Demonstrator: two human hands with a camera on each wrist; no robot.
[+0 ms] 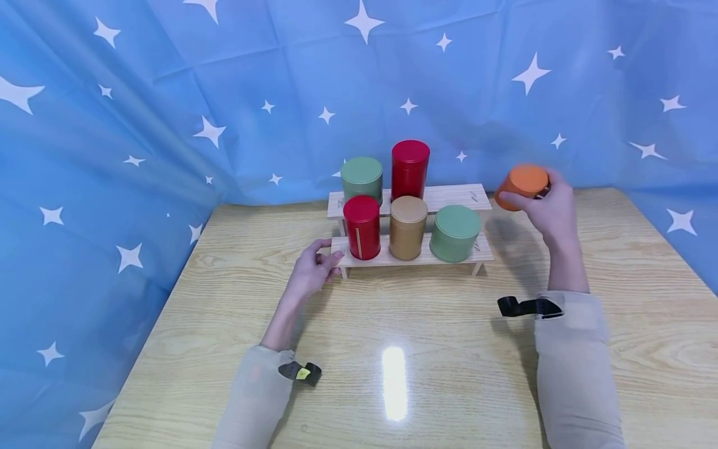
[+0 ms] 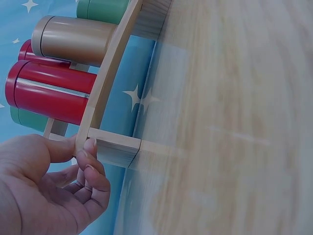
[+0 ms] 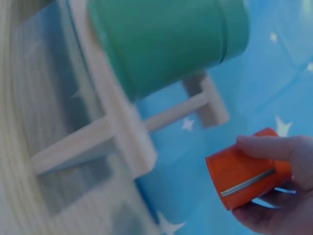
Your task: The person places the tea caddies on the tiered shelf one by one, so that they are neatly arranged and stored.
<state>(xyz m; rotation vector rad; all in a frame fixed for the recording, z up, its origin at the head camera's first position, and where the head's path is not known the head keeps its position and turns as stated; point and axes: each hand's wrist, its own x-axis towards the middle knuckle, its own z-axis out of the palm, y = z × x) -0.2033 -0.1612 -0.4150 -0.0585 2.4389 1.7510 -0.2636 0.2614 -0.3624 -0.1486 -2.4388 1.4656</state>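
An orange lidded tin [image 1: 527, 179] is gripped between thumb and fingers of my right hand [image 1: 555, 209], in the air to the right of a two-tier wooden rack [image 1: 415, 262]. With thumb and fingertips my left hand [image 2: 58, 186] pinches the left end of the rack's lower tier. On that tier stand a red tin [image 1: 362, 231], a gold-brown tin [image 1: 407, 231] and a short green tin [image 1: 455, 237]. The upper tier bears another green tin [image 1: 361, 178] at the left and a taller red tin [image 1: 409, 168] in the middle.
The rack stands on a wood-grain table [image 1: 359, 349] near its back edge. A blue curtain [image 1: 269, 75] with white stars hangs behind and along the left side. A bright reflection lies on the tabletop in front.
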